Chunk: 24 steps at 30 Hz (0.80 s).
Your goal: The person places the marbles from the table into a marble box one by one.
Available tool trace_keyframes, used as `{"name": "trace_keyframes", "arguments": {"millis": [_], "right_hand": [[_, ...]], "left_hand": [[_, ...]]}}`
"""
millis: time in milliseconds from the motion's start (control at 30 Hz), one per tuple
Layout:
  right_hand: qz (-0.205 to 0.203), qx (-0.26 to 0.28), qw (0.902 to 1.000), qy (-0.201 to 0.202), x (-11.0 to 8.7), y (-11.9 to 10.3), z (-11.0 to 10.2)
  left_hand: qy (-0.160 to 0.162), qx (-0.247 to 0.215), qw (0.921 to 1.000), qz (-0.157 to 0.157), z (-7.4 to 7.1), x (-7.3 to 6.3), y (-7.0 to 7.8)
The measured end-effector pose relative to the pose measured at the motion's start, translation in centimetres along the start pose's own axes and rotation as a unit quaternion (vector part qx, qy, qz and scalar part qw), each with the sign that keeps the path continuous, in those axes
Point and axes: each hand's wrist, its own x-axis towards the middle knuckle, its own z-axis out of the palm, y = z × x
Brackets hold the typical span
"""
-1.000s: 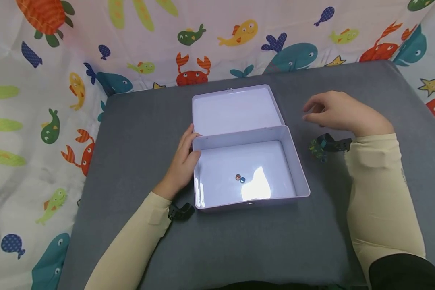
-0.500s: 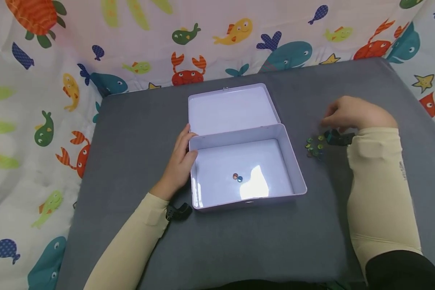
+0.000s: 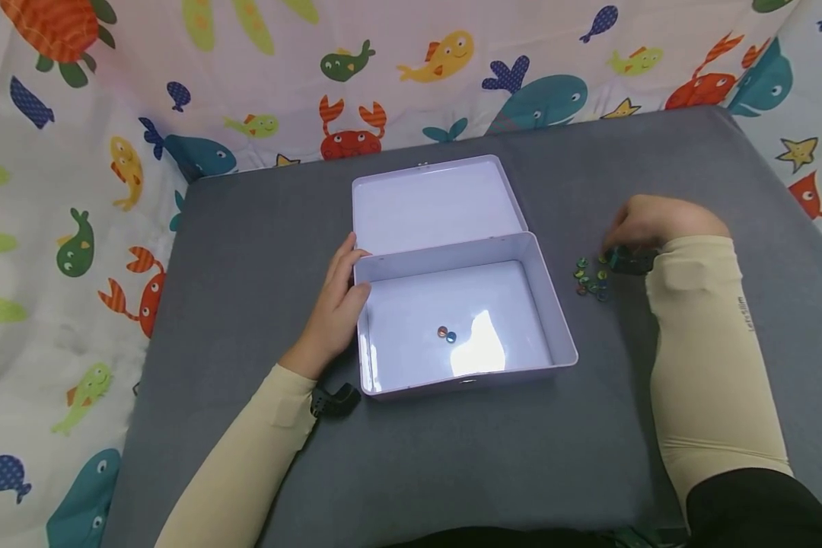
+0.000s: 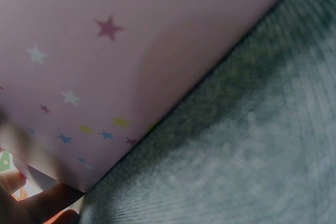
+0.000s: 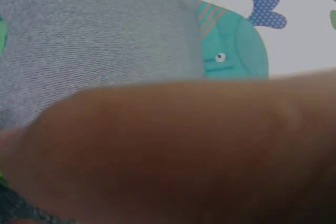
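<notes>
1. Marbles [image 3: 591, 288], as we read these small, shiny rounds, lie in a loose cluster on the table [image 3: 479, 464], just to the right of the box [image 3: 411, 335]. Most of them look green.
2. Two more sit inside the box, side by side on its pale floor: an orange-brown marble [image 3: 441, 332] and a blue marble [image 3: 451, 337]. The lid [image 3: 434, 205] lies folded back on the far side.
3. We see the left hand [image 3: 329, 316] holding the box by its left wall, the thumb over the rim and the fingers reaching toward the far corner by the hinge.
4. The right hand [image 3: 664, 219] is bent downward at the far right edge of the cluster. Its fingertips are hidden from above and run out of the right wrist view, so we cannot tell whether they pinch a marble or how wide they stand.
5. We judge the step in hand to be picking from the cluster while the box is steadied; with two marbles inside and several outside, the work looks early.
6. The next move, to our mind, calls for a careful fingertip pinch on one marble without scattering its neighbours, then a lift over the box's right wall and a low release, since round pieces may roll on that smooth floor.
</notes>
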Motion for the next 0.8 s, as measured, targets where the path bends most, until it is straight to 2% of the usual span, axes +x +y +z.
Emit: {"name": "trace_keyframes", "arguments": {"millis": [633, 800], "right_hand": [[-0.022, 0.000, 0.9997, 0.006, 0.84, 0.00, 0.36], [-0.027, 0.010, 0.9994, 0.022, 0.55, -0.12, 0.23]], "left_hand": [[-0.003, -0.004, 1.0000, -0.005, -0.13, 0.00, 0.12], [-0.003, -0.003, 1.0000, -0.008, -0.20, -0.03, 0.08]]}}
